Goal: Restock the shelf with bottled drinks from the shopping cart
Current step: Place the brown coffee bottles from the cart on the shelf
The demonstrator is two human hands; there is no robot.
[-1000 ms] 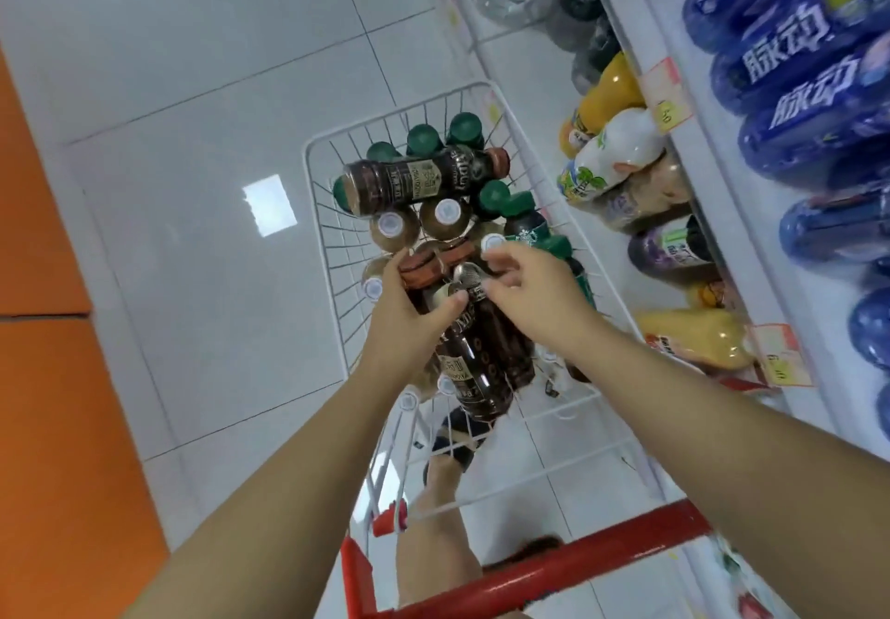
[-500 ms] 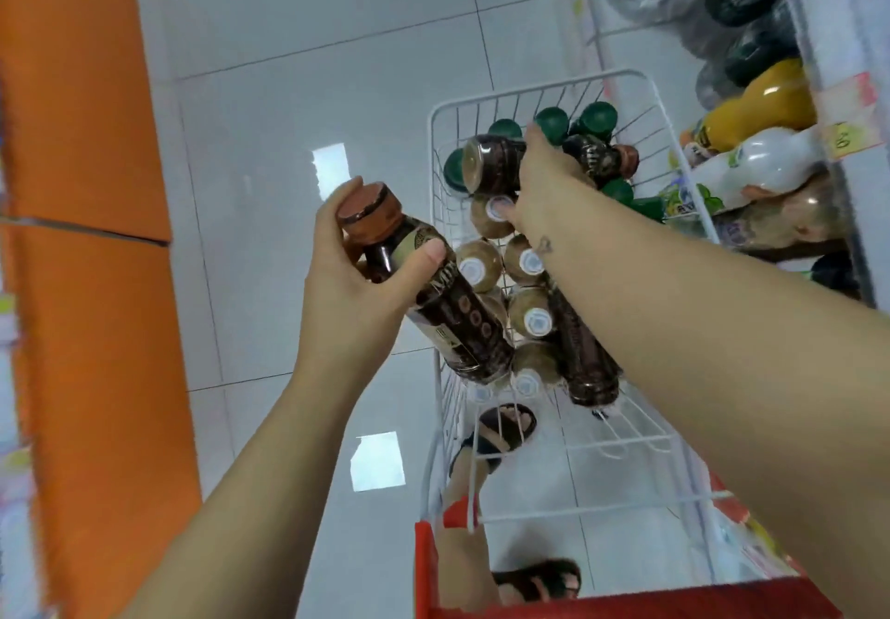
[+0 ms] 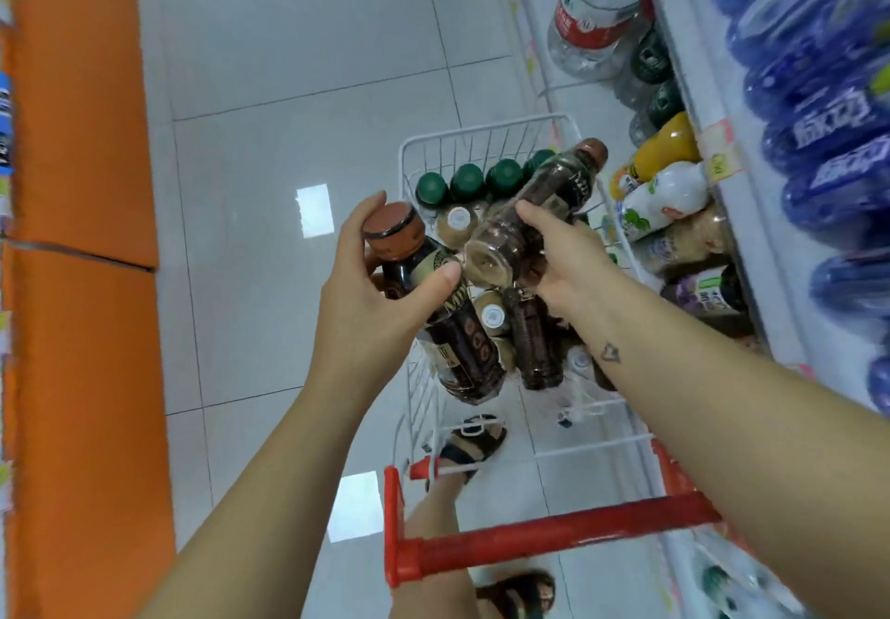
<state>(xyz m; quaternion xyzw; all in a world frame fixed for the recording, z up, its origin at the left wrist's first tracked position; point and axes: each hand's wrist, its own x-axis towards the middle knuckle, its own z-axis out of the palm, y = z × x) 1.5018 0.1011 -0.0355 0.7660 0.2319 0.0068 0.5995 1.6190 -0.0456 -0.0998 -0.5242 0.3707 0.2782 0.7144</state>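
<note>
My left hand (image 3: 371, 296) grips a dark coffee bottle (image 3: 457, 344) with a brown cap, held tilted above the left side of the white wire shopping cart (image 3: 486, 137). My right hand (image 3: 563, 257) grips a second dark bottle (image 3: 534, 214), lifted over the cart with its base toward me and its brown cap pointing to the shelf. Inside the cart stand several green-capped bottles (image 3: 467, 182) at the far end and white-capped brown bottles (image 3: 457, 223); another dark bottle (image 3: 534, 344) lies below my right wrist. The shelf (image 3: 698, 89) runs along the right.
The cart's red handle (image 3: 554, 536) is near me, with sandalled feet below. The lower shelf holds yellow, white and purple drink bottles (image 3: 664, 199); blue bottles (image 3: 818, 137) fill the tier above. Large water bottles (image 3: 597, 12) stand further along. An orange fixture (image 3: 82, 233) lines the left.
My right hand has lifted the dark bottle off the top of the pile, raising it above the cart. My left hand has kept its bottle, now held closer to the cart.
</note>
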